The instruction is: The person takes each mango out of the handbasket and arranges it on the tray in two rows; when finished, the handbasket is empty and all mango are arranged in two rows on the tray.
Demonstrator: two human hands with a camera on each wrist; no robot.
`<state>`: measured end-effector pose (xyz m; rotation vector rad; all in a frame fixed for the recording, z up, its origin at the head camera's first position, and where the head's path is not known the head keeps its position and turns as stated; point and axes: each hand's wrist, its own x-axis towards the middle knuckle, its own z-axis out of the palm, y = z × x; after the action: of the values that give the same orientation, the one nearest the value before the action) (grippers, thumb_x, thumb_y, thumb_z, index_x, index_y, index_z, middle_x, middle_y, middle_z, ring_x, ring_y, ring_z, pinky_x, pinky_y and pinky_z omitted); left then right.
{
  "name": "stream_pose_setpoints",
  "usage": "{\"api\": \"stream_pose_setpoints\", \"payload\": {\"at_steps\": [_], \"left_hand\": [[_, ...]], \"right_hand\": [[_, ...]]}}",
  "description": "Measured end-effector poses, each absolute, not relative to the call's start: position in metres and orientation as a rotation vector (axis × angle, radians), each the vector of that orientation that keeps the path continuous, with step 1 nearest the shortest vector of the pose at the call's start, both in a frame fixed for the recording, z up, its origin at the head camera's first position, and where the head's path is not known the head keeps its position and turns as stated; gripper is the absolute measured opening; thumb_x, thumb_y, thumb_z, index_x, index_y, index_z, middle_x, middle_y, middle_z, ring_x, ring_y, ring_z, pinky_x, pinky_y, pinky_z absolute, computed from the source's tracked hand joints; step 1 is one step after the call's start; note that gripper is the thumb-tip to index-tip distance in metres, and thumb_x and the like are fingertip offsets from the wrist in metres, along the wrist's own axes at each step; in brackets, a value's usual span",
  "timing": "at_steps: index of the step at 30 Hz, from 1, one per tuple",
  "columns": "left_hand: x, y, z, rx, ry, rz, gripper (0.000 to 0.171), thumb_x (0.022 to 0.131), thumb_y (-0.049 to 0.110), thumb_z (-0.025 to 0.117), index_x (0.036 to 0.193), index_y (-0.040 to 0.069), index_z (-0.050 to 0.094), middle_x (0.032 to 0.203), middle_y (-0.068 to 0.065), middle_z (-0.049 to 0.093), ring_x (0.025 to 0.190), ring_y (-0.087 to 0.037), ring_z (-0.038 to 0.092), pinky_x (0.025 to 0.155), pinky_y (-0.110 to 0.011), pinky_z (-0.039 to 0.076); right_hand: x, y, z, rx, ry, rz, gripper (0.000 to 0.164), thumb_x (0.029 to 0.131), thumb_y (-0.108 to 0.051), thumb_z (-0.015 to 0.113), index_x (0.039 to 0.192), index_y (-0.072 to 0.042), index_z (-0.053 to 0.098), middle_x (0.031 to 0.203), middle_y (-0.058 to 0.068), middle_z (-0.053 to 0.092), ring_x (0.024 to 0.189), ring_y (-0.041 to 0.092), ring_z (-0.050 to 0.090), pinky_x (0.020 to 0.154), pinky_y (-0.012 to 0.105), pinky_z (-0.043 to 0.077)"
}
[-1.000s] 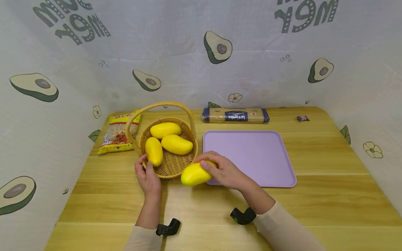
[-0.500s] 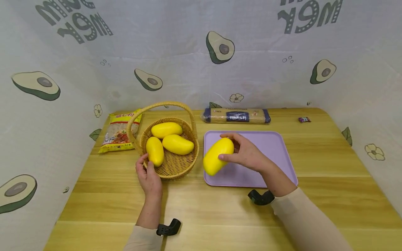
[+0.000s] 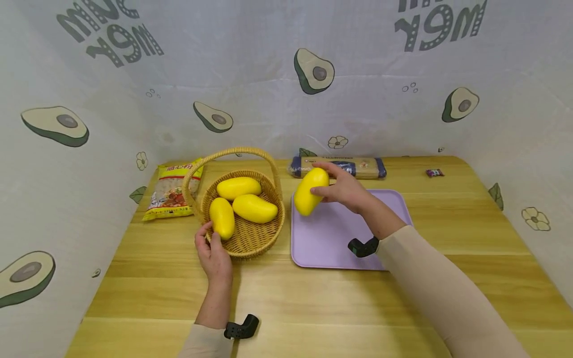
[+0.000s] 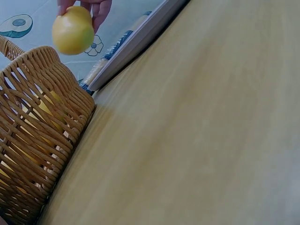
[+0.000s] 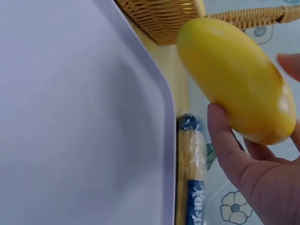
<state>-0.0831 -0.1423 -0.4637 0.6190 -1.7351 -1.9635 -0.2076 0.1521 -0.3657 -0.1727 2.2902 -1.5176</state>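
In the head view my right hand (image 3: 346, 191) holds a yellow mango (image 3: 311, 192) between thumb and fingers. The mango is tilted and raised above the far left part of a lilac tray (image 3: 331, 248). From the right wrist the same mango (image 5: 234, 79) fills the upper right, off the tray surface. My left hand (image 3: 217, 258) grips the near left rim of a wicker basket (image 3: 250, 246), its thumb close to the nearest mango (image 3: 222, 219) inside. Two more mangoes lie in the basket, one at the back (image 3: 238, 188) and one at the right (image 3: 255, 208).
A yellow food bag (image 3: 172, 191) lies left of the basket, partly behind its tall arched handle (image 3: 237, 150). Behind the tray is a pack of spaghetti (image 3: 369, 169), partly covered by my right hand. A small purple-wrapped candy (image 3: 434, 172) lies at the back right of the wooden table (image 3: 313, 308).
My right hand has carried its mango from the basket's near right side, up and away over the tray, turning it more upright. My left hand has stayed at the basket rim.
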Motion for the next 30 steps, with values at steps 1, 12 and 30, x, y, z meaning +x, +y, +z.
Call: {"api": "stream_pose_setpoints", "payload": {"at_steps": [1,12,30], "left_hand": [[-0.083,-0.142,-0.464,0.622,-1.736,-1.964,0.028,0.104,0.009,0.041,0.129,0.013,0.051,0.159,-0.004,0.036,0.154,-0.019,0.022,0.126,-0.044,0.019],[-0.083,-0.141,-0.463,0.626,-1.728,-1.959,0.029,0.103,0.008,0.041,0.129,0.012,0.052,0.156,-0.005,0.039,0.151,-0.018,0.027,0.123,-0.043,0.022],[-0.084,-0.143,-0.465,0.615,-1.734,-1.956,0.027,0.103,0.009,0.041,0.128,0.011,0.052,0.157,-0.007,0.038,0.155,-0.019,0.021,0.125,-0.043,0.019]], "right_hand": [[-0.210,0.151,-0.367,-0.166,2.285,-1.523,0.073,0.094,-0.022,0.074,0.157,-0.022,0.038,0.152,0.021,0.039,0.126,0.039,0.053,0.096,0.049,0.057],[-0.227,0.142,-0.379,-0.142,2.321,-1.499,0.062,0.096,-0.025,0.072,0.152,-0.022,0.045,0.144,0.022,0.047,0.120,0.037,0.057,0.093,0.049,0.058],[-0.236,0.138,-0.395,0.023,2.283,-1.502,0.066,0.097,-0.027,0.069,0.152,-0.009,0.038,0.153,0.022,0.046,0.130,0.038,0.054,0.106,0.050,0.051]]}}
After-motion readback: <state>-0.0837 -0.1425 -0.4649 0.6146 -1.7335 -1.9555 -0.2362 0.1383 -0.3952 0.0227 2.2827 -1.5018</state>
